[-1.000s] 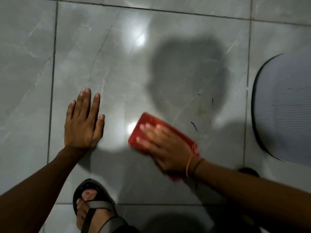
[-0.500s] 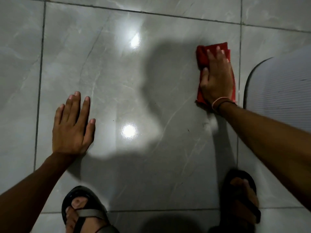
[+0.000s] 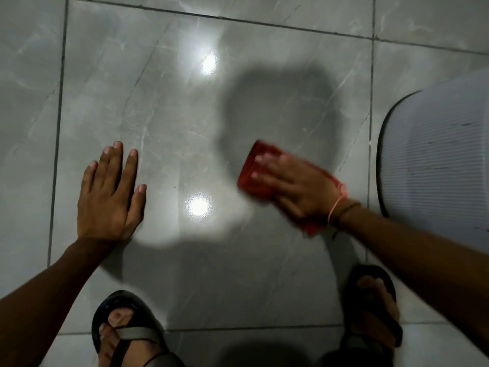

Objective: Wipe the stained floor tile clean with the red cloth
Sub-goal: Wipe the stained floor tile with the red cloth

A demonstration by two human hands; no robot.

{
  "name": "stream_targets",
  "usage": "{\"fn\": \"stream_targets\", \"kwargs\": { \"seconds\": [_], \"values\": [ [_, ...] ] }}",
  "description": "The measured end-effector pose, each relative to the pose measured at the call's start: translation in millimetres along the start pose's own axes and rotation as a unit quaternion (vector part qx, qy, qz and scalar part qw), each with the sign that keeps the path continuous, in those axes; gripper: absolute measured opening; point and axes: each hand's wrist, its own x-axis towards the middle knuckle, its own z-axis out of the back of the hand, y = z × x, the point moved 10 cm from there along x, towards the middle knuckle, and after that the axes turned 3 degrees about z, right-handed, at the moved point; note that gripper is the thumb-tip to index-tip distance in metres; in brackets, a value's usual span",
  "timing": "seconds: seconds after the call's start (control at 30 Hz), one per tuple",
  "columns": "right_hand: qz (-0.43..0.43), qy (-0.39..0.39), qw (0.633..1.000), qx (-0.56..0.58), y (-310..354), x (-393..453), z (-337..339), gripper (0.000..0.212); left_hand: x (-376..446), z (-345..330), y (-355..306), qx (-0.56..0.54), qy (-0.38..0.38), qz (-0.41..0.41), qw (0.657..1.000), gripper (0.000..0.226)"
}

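Observation:
A large glossy grey floor tile fills the view. My right hand lies flat on a folded red cloth, pressing it onto the tile's right half; both are motion-blurred. The cloth shows past my fingertips and under my wrist. My left hand rests palm down on the tile's left part, fingers spread, holding nothing. No stain is plain to see on the tile; a dark shadow lies above the cloth.
A pale ribbed object with a dark rim sits at the right, close to my right forearm. My two sandalled feet stand at the tile's near edge. Bright light reflections glare on the tile.
My right hand has swept the red cloth from the tile's far right corner back down and left to the middle right. My left hand has stayed put.

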Motion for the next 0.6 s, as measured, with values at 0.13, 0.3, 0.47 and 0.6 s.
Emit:
{"fn": "stream_targets", "kwargs": {
  "seconds": [0.13, 0.3, 0.47, 0.6],
  "values": [
    [-0.338, -0.140, 0.930, 0.021, -121.8, 9.8, 53.6, 0.057, 1.3, 1.6, -2.3, -0.007, -0.005, -0.003, 1.000, 0.068],
    [-0.432, -0.165, 0.886, -0.017, 11.2, 32.7, 7.8, 0.062, 0.0, 3.5, -1.9, -0.012, -0.002, 0.005, 1.000, 0.068],
    [0.096, 0.061, 0.993, 0.029, 150.9, -0.2, -51.7, 0.064, -0.6, 3.4, -1.0, -0.002, -0.004, 0.003, 1.000, 0.068],
    [0.212, 0.065, 0.975, 0.025, 84.6, 8.2, -29.6, 0.057, -0.3, 3.0, -0.8, -0.007, -0.007, 0.001, 1.000, 0.067]
  ]
}}
